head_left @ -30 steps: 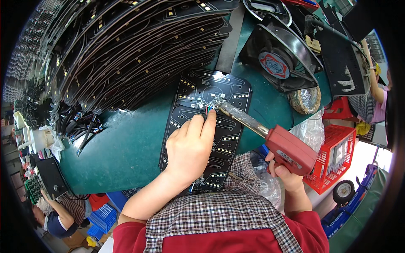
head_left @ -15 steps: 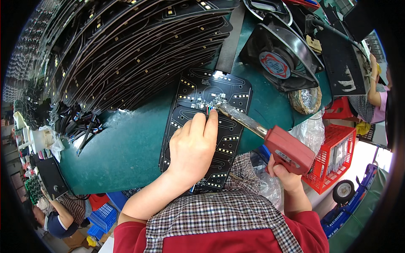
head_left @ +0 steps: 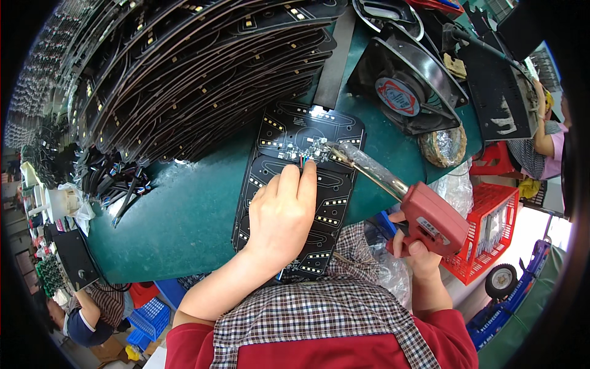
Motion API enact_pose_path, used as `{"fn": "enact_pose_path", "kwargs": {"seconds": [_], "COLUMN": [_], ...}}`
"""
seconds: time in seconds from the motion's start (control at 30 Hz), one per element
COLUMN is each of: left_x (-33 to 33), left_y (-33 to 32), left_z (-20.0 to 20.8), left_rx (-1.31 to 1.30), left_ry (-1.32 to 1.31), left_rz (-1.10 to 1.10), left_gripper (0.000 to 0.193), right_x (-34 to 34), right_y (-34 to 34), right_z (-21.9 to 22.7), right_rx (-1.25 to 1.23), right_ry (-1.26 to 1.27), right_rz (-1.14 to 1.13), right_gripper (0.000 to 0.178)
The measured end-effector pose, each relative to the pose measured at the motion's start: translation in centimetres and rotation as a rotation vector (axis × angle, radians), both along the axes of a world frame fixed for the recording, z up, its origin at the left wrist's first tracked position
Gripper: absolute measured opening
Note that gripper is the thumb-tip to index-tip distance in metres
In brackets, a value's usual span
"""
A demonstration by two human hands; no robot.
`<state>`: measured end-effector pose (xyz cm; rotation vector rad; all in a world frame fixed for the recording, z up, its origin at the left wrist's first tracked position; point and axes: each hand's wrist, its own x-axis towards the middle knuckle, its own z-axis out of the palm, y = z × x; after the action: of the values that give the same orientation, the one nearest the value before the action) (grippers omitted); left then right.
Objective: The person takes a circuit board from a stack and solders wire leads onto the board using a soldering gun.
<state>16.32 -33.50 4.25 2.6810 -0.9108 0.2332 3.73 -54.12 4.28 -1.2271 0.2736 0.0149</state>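
A black circuit board (head_left: 344, 129) dotted with small LEDs lies on top of others like it at the table's near edge. My left hand (head_left: 279, 212) is closed on thin coloured wires (head_left: 303, 160), their ends against the cluster of small parts in the board's middle; the fingers hide most of their length. In my right hand (head_left: 421, 255) I hold a red soldering gun (head_left: 439, 218) by its handle, with one finger stretched out. Its metal barrel slants up and left, and the tip sits over the board just right of the parts cluster.
A tall stack of LED boards (head_left: 209, 80) leans at the back left, near a bundle of dark wires (head_left: 120, 184). A fan (head_left: 405, 86), a round dish (head_left: 442, 146) and a flat metal bar (head_left: 335, 67) lie at the back right. A red crate (head_left: 485, 227) stands right.
The soldering gun has moved right and slightly down, its tip drawing away from the wires. A finger of my right hand has stretched out. My left hand stays in place.
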Motion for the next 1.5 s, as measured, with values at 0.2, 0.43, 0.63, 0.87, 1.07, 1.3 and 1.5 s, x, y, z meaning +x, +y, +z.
{"fn": "enact_pose_path", "kwargs": {"seconds": [0.2,0.43,0.63,0.87,1.07,1.3,1.5], "left_x": [-0.2,-0.4,-0.5,-0.2,-0.2,0.0,-2.2], "left_y": [0.1,0.1,-0.1,-0.4,-0.7,-0.6,-0.7], "left_z": [0.1,-0.2,-0.5,-0.2,0.1,-0.2,1.3], "left_rx": [-0.016,0.007,0.049,0.085,0.105,0.090,0.107], "left_ry": [0.017,0.002,-0.020,-0.026,-0.028,-0.013,0.118], "left_rz": [0.031,0.103,0.114,0.100,0.076,0.074,0.178], "left_gripper": [0.038,0.029,0.028,0.027,0.027,0.025,0.072], "right_x": [0.0,1.3,2.1,2.5,2.9,-3.6,-6.7], "right_y": [-0.3,0.0,0.0,-0.4,-0.4,-1.0,-2.0], "right_z": [0.0,0.9,1.3,1.1,1.9,0.3,-1.3], "right_rx": [-0.017,-0.025,-0.065,-0.261,-0.196,-0.181,-0.788], "right_ry": [0.012,0.055,0.142,0.132,0.114,-0.118,-0.180], "right_rz": [0.063,0.106,0.141,0.145,0.163,-0.134,-0.584], "right_gripper": [0.070,0.050,0.032,0.049,0.064,0.063,0.041]}}
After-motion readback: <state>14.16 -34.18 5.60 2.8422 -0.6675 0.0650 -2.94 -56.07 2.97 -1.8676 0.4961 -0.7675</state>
